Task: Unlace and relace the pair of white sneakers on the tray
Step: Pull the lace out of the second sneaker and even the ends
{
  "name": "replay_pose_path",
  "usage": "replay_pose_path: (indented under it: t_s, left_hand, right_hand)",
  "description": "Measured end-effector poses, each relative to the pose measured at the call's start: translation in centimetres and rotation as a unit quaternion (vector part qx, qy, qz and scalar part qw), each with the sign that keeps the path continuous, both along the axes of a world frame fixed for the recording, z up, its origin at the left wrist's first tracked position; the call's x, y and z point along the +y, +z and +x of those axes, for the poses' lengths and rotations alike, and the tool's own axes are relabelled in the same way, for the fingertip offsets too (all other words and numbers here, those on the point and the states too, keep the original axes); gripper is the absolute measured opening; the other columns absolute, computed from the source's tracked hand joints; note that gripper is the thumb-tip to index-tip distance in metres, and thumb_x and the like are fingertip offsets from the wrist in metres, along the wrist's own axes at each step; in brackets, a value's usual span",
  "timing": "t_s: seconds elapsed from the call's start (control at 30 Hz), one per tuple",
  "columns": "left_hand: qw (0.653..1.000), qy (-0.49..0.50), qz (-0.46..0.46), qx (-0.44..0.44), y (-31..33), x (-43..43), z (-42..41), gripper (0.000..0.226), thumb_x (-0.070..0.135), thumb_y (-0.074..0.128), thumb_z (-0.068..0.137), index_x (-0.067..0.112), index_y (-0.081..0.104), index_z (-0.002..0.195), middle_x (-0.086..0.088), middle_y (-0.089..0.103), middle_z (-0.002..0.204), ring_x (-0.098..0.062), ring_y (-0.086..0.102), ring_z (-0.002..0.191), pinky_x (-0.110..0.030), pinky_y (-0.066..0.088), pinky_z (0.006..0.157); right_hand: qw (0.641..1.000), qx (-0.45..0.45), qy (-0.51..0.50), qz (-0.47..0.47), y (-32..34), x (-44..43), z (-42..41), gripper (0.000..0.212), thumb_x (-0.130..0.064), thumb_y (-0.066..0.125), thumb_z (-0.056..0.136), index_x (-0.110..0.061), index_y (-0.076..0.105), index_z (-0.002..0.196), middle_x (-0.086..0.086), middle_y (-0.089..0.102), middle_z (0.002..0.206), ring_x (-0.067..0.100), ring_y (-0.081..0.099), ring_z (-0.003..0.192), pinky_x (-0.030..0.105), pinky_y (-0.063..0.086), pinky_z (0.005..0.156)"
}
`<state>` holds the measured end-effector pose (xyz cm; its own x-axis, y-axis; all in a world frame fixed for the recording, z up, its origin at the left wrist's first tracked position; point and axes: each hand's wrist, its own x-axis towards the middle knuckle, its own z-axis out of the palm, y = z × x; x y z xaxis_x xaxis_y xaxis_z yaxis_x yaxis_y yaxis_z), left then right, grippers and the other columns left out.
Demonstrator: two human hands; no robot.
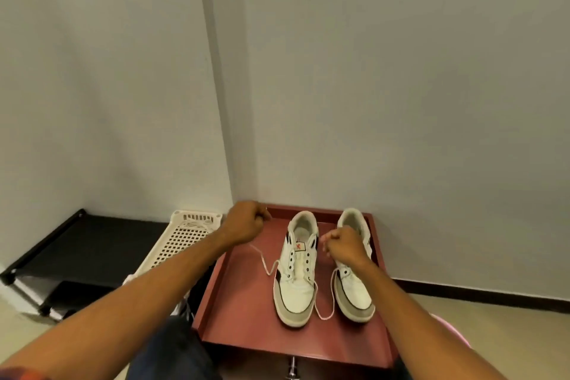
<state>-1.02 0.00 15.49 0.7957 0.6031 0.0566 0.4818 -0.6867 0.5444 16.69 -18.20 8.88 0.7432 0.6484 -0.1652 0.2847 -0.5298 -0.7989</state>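
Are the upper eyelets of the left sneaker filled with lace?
No, the left sneaker shows bare dark eyelets in its upper rows; the lace comes out only near the lowest ones.

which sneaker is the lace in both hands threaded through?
The left sneaker: the lace crosses its lowest eyelets, ends pinched by the left hand and right hand. The right sneaker is partly hidden by that hand.

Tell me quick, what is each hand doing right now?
Left hand: closed, pinching one end of the lace.
Right hand: closed, pinching what looks like the other end of that lace.
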Motion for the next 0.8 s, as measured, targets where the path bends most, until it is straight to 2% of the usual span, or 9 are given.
replay_pose_path:
  t_s: [0.07,0.17,0.23,0.33,0.4,0.5,0.6,0.67,0.8]
  left_hand:
    - [0.998,-0.017,-0.02,0.057,-3.9,-1.3,0.1,0.035,0.001,0.05,0.085,0.011,0.078,0.104,-0.004,0.075,0.111,-0.018,0.068,0.104,-0.027,0.05,0.097]
    - [0.989,-0.056,-0.023,0.136,-8.6,-2.7,0.7,0.033,0.017,0.048,0.084,0.009,0.077,0.098,-0.01,0.075,0.101,-0.028,0.068,0.095,-0.036,0.054,0.083]
    - [0.982,-0.086,-0.006,0.167,-10.8,-3.4,1.3,0.027,0.023,0.054,0.09,0.007,0.075,0.094,-0.013,0.074,0.094,-0.031,0.067,0.089,-0.039,0.053,0.077]
    - [0.971,-0.121,0.052,0.201,-12.8,-3.8,1.9,0.029,0.035,0.058,0.095,0.011,0.073,0.104,-0.008,0.071,0.102,-0.027,0.065,0.094,-0.037,0.05,0.078]
    - [0.965,-0.149,0.079,0.202,-13.7,-3.5,2.3,0.031,0.037,0.058,0.095,0.013,0.071,0.108,-0.006,0.068,0.105,-0.026,0.064,0.096,-0.037,0.047,0.078]
    - [0.949,-0.191,0.125,0.216,-14.0,-3.1,2.5,0.031,0.035,0.057,0.096,0.01,0.069,0.111,-0.008,0.066,0.11,-0.027,0.062,0.1,-0.036,0.044,0.082]
    - [0.941,-0.196,0.155,0.227,-14.5,-3.2,2.5,0.029,0.03,0.054,0.099,0.006,0.069,0.103,-0.011,0.065,0.107,-0.03,0.061,0.098,-0.038,0.044,0.086]
    - [0.948,-0.18,0.136,0.226,-14.8,-3.3,2.4,0.025,0.026,0.052,0.098,0.007,0.068,0.097,-0.01,0.065,0.103,-0.029,0.062,0.094,-0.041,0.044,0.092]
    - [0.96,-0.142,0.102,0.217,-15.5,-3.0,2.1,0.025,0.029,0.052,0.097,0.011,0.065,0.086,-0.007,0.066,0.094,-0.027,0.061,0.086,-0.043,0.043,0.095]
  right_hand:
    - [0.999,-0.02,0.024,-0.03,-2.7,-0.5,-1.5,0.021,-0.008,0.065,0.086,-0.021,0.08,0.091,-0.001,0.077,0.088,0.016,0.07,0.083,0.033,0.058,0.083]
    - [0.992,-0.088,0.088,-0.02,-5.4,-0.7,-3.2,0.037,-0.013,0.073,0.082,-0.017,0.076,0.118,-0.008,0.069,0.098,0.012,0.065,0.092,0.029,0.052,0.089]
    - [0.979,-0.129,0.158,-0.021,-6.7,-0.4,-4.0,0.04,-0.015,0.075,0.084,-0.017,0.073,0.124,-0.005,0.065,0.1,0.015,0.064,0.093,0.031,0.051,0.088]
    - [0.964,-0.173,0.199,-0.044,-8.4,0.0,-4.9,0.037,-0.022,0.069,0.091,-0.018,0.07,0.128,-0.001,0.065,0.107,0.02,0.065,0.098,0.032,0.049,0.086]
    - [0.959,-0.202,0.197,-0.035,-9.3,0.3,-5.3,0.032,-0.027,0.066,0.094,-0.02,0.071,0.125,-0.001,0.064,0.104,0.02,0.064,0.097,0.033,0.047,0.079]
    - [0.943,-0.26,0.204,-0.043,-10.3,0.6,-5.6,0.021,-0.024,0.065,0.094,-0.019,0.075,0.111,0.0,0.062,0.095,0.023,0.063,0.09,0.038,0.048,0.069]
    - [0.928,-0.307,0.207,-0.048,-11.0,1.0,-5.7,0.013,-0.026,0.064,0.093,-0.018,0.074,0.097,0.0,0.059,0.089,0.023,0.063,0.081,0.033,0.041,0.06]
    - [0.919,-0.326,0.214,-0.052,-11.0,1.4,-5.8,0.014,-0.028,0.064,0.094,-0.018,0.073,0.092,0.0,0.059,0.087,0.024,0.063,0.079,0.032,0.037,0.059]
    - [0.914,-0.33,0.224,-0.078,-10.5,1.9,-5.7,0.017,-0.027,0.061,0.096,-0.017,0.073,0.092,0.002,0.061,0.091,0.026,0.064,0.083,0.036,0.041,0.058]
